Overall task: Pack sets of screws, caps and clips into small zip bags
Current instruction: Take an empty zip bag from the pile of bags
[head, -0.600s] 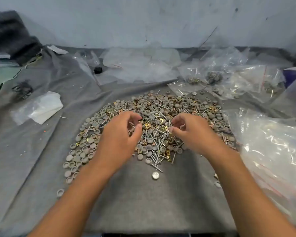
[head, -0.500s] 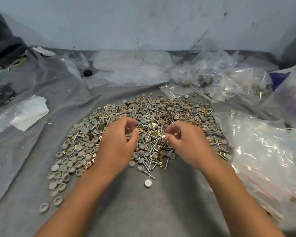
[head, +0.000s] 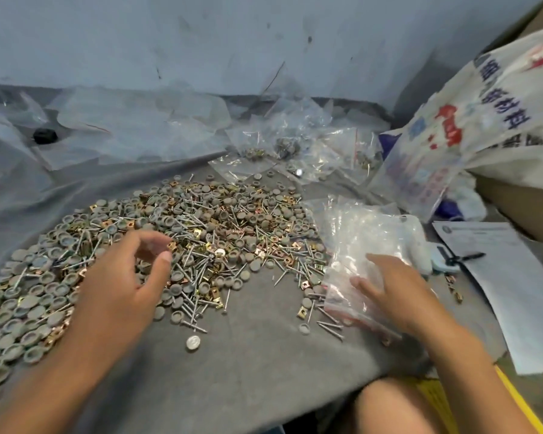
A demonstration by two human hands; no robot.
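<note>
While resting mid-right, spread right hand (head: 398,296) touching empty zip bags (head: 367,245); left hand (head: 119,283) hovering mid-left over screws, caps and clips (head: 201,233), pinch contents blurred; filled bags (head: 295,148) lying upper centre.

— Where are the hands?
— The left hand (head: 119,286) hovers, fingers curled, over the heap of caps, screws and clips (head: 182,233) on the grey bench (head: 264,355).
— And the right hand (head: 398,296)?
— Flat on a stack of zip bags (head: 364,242).

A scuffed pale blue-grey wall (head: 232,42) runs along the far side; grey cloth (head: 248,364) covers the work surface
</note>
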